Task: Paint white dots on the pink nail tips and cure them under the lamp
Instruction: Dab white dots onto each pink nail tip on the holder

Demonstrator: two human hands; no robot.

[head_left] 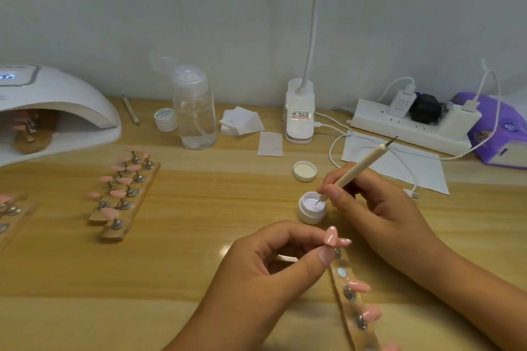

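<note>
One curing lamp (65, 94) stood at far left, a rack of tips (30, 129) dimly visible inside it. Two more racks (125, 194) of pink tips lay on the table (214, 222) between lamp and hands. The left hand (256, 271) pinched thumb against forefinger at the base of one pink nail tip (330, 236), which sat at the far end of a clear holder strip (352, 305) running toward the viewer. Just beyond that tip, slightly to its left, sat the open jar of white gel (309, 214). The dotting pen (359, 165) had its point inside the jar, its long axis slanting up and away to the right. The right hand (376, 205) clamped the pen near the point in a writing grip. By judgement, the loaded point needed only a short draw back toward the person, onto the held tip.
</note>
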